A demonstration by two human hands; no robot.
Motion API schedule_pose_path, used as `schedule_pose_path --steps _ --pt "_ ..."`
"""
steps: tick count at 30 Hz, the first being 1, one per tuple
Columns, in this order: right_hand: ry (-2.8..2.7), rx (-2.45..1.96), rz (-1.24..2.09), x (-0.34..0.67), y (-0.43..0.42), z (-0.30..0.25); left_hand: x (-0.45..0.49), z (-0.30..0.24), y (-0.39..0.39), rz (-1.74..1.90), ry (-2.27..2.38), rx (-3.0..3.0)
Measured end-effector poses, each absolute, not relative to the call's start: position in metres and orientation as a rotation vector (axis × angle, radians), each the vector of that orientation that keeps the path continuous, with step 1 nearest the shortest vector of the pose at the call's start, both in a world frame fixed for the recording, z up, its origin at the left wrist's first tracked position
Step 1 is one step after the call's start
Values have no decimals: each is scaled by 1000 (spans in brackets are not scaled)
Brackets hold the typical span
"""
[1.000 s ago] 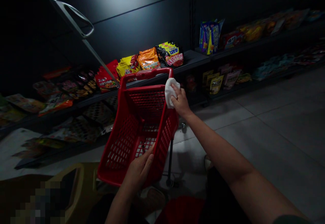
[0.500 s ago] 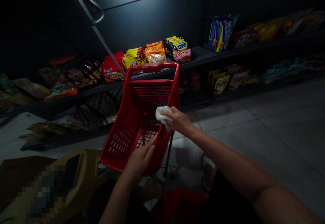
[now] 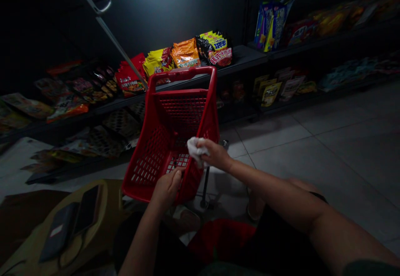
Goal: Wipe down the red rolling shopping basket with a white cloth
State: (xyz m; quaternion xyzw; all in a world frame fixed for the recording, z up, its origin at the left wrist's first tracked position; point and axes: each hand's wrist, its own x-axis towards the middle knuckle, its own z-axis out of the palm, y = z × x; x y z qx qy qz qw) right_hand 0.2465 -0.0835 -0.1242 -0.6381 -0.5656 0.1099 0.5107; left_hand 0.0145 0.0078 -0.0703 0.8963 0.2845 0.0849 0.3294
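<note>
A red plastic shopping cart (image 3: 146, 142) with slotted sides stands in front of me, its handle bar on the far side. My right hand (image 3: 217, 155) is closed on a crumpled white cloth (image 3: 196, 151), which lies against the right rim of the cart. My left hand (image 3: 167, 188) holds the same rim closer to me, its fingers partly hidden by the rim and the dim light. Part of the cart's floor grid shows inside.
Shelves (image 3: 246, 57) with bagged noodles (image 3: 186, 53) and snack packs (image 3: 271, 26) run behind the cart. A phone (image 3: 87, 209) and a dark flat device (image 3: 59, 230) with a cable lie on a tan stool-like surface (image 3: 103, 234) at left. Tiled floor (image 3: 290, 151) extends right.
My right hand has slid a little along the rim toward me with the cloth. My left hand has shifted slightly left, its fingers more curled. The view has tilted down somewhat.
</note>
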Motion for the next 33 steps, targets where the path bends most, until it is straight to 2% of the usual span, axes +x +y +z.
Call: schedule_pose_path --steps 2,4,9,12,18,23,27,33 --pt "-1042 -1612 218 260 -72 -124 17 -70 6 222 762 2350" --pt "-951 -1653 276 249 -72 -128 20 -69 6 216 773 2359" --pt "-1300 -1534 583 171 -108 -149 19 -68 9 215 763 2394" --pt "-1440 -1403 693 168 -112 -151 16 -67 11 219 790 2423" --pt "-793 -1582 492 214 -81 -138 19 -67 10 194 794 2453" --pt "-1246 -1438 513 165 -102 -166 23 -69 9 234 765 2423" --pt "-1610 -1569 634 162 -122 -202 21 -68 9 226 810 2454" --pt "-1598 -1543 617 165 -128 -197 20 -68 9 218 824 2446"
